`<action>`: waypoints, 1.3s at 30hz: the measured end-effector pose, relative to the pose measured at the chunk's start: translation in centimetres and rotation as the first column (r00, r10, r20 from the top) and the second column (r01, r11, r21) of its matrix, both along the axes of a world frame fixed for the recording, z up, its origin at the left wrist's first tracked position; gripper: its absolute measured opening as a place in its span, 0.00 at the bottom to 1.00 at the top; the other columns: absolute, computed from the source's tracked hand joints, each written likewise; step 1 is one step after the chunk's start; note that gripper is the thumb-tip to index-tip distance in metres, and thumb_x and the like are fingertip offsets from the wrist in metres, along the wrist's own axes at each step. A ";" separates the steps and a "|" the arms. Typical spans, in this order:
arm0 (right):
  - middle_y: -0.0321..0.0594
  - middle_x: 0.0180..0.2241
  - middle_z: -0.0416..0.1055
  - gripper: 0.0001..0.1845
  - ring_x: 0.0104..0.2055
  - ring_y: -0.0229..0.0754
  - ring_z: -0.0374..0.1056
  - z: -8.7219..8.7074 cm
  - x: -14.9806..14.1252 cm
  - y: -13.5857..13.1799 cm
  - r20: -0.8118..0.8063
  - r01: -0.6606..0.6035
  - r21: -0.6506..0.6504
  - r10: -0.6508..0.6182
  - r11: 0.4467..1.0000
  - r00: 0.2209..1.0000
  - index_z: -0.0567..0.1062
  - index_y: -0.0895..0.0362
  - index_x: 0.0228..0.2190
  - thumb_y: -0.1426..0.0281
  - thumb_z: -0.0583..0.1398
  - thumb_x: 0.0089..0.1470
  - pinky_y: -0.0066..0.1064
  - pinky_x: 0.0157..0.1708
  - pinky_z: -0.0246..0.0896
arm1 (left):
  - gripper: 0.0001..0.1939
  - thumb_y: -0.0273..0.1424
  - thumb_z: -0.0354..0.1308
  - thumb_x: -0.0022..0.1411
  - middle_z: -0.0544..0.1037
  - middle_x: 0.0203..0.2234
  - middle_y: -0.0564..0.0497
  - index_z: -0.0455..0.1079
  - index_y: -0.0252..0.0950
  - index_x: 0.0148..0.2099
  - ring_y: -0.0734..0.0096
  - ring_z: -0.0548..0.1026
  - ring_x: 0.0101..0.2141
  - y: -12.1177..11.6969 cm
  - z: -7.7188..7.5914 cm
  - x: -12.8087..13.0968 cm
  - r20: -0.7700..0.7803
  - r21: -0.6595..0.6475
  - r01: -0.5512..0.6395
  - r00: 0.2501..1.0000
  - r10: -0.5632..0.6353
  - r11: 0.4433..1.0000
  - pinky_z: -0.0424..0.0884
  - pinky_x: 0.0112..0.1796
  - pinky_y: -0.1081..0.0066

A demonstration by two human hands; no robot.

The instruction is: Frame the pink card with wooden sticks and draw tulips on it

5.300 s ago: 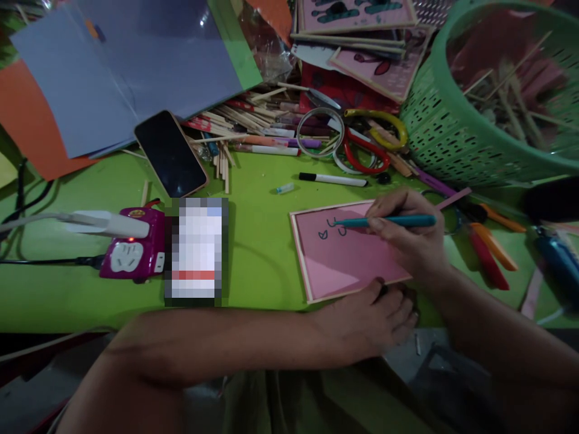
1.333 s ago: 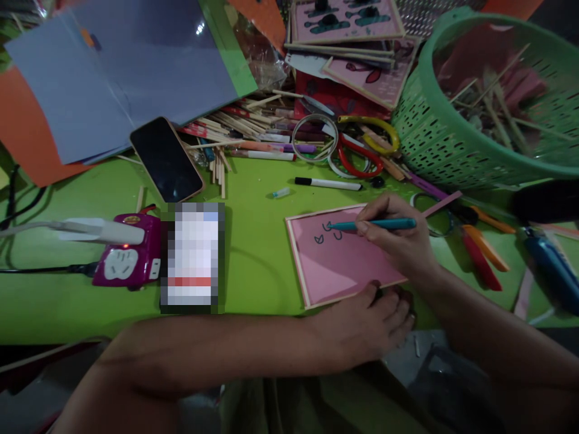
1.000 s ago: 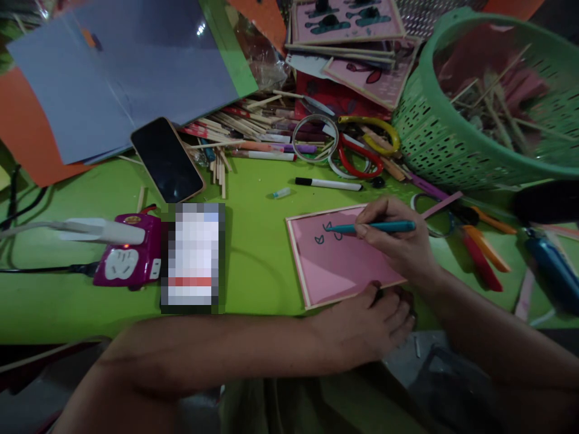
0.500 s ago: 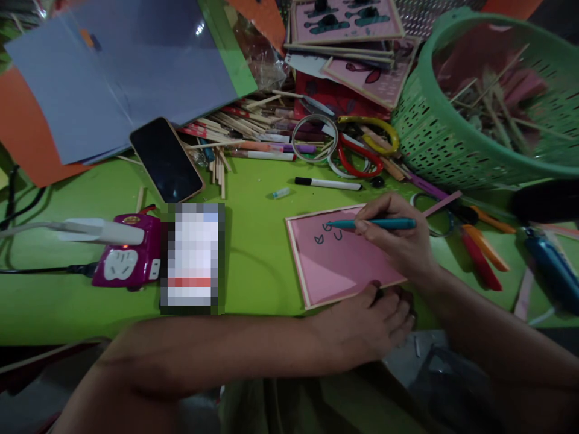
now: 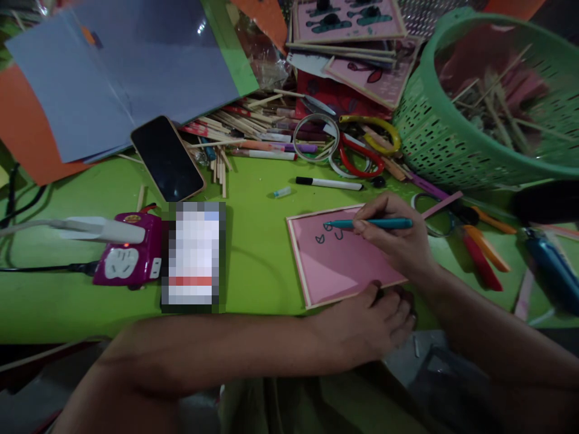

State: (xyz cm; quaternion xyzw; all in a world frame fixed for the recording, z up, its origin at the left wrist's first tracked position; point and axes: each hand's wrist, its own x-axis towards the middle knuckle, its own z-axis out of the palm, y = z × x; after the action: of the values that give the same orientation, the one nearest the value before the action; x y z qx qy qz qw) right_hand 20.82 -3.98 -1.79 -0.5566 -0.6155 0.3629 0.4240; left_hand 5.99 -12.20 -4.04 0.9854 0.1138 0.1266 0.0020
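Observation:
A pink card (image 5: 335, 271) with a thin wooden-stick frame lies on the green table. Dark curved marks (image 5: 320, 239) are drawn near its upper left part. Pinched in my right hand (image 5: 391, 232) is a teal marker (image 5: 389, 223), held nearly level, its tip at the uppermost mark. My left hand (image 5: 366, 328) rests along the lower edge of the card, with the thumb at the frame and the other fingers loosely bent and slightly apart. It grips nothing that I can see. My right hand covers the card's upper right corner.
A black-and-white marker (image 5: 329, 182) and a small clear cap (image 5: 282, 192) lie above the card. On the left are a phone (image 5: 168, 158), a lit, pixelated screen (image 5: 194, 259) and a purple power strip (image 5: 129, 265). A green basket (image 5: 420, 120), tape (image 5: 295, 138), scissors (image 5: 348, 160) and sticks crowd the back.
A short stroke has been added inside the uppermost mark at the marker's tip. The right hand has shifted very slightly; the left hand stays in place.

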 end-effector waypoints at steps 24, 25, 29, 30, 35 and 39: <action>0.33 0.25 0.72 0.08 0.27 0.40 0.65 -0.3 0.3 0.0 0.005 0.060 0.007 -0.060 0.998 0.998 0.75 0.50 0.26 0.67 0.70 0.48 0.33 0.26 0.60 | 0.24 0.27 0.46 0.78 0.73 0.65 0.37 0.70 0.35 0.69 0.56 0.73 0.61 -0.1 -0.1 0.1 -0.004 0.006 0.005 1.000 -0.005 1.000 0.63 0.60 0.53; 0.32 0.25 0.72 0.07 0.26 0.40 0.65 -0.3 0.3 0.0 0.000 0.060 0.007 -0.060 0.998 0.998 0.76 0.50 0.27 0.66 0.70 0.48 0.33 0.26 0.60 | 0.24 0.27 0.46 0.78 0.73 0.65 0.37 0.70 0.35 0.69 0.56 0.73 0.61 -0.1 -0.1 0.1 -0.006 0.005 0.006 1.000 -0.006 1.000 0.63 0.60 0.53; 0.32 0.24 0.72 0.08 0.25 0.39 0.65 -0.2 0.0 0.1 -0.002 0.050 -0.005 -0.050 0.999 0.999 0.75 0.50 0.27 0.66 0.70 0.48 0.32 0.25 0.61 | 0.24 0.26 0.46 0.77 0.74 0.64 0.38 0.70 0.35 0.69 0.58 0.74 0.60 0.0 -0.1 0.1 0.010 -0.002 0.000 1.000 0.000 1.000 0.64 0.59 0.54; 0.32 0.24 0.72 0.08 0.25 0.39 0.66 -0.2 -0.1 0.1 -0.005 0.044 -0.002 -0.044 0.999 0.999 0.75 0.50 0.28 0.67 0.70 0.49 0.32 0.25 0.61 | 0.24 0.25 0.45 0.77 0.75 0.64 0.38 0.70 0.35 0.69 0.58 0.74 0.60 0.0 -0.1 0.1 0.019 -0.002 0.000 1.000 0.000 1.000 0.64 0.59 0.54; 0.31 0.25 0.72 0.08 0.25 0.39 0.66 -0.4 0.1 0.0 -0.004 -0.002 0.009 0.003 1.000 1.000 0.75 0.49 0.29 0.67 0.69 0.52 0.32 0.24 0.61 | 0.24 0.24 0.44 0.77 0.75 0.65 0.40 0.71 0.35 0.69 0.58 0.74 0.61 -0.1 -0.2 0.1 0.031 0.002 -0.011 0.999 0.011 1.000 0.65 0.60 0.55; 0.33 0.26 0.71 0.09 0.26 0.40 0.65 -0.4 0.3 -0.1 0.038 0.011 0.006 -0.011 1.000 0.999 0.74 0.49 0.28 0.65 0.70 0.53 0.34 0.26 0.60 | 0.23 0.25 0.46 0.77 0.76 0.64 0.41 0.71 0.35 0.68 0.59 0.75 0.60 -0.2 -0.3 0.1 0.050 -0.009 -0.017 0.999 0.017 1.000 0.65 0.60 0.55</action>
State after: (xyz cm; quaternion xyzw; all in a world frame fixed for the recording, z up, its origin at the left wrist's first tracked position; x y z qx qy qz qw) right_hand 21.13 -4.07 -2.23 -0.5655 -0.6214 0.3482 0.4157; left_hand 6.06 -12.36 -4.29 0.9810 0.1226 0.1505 0.0083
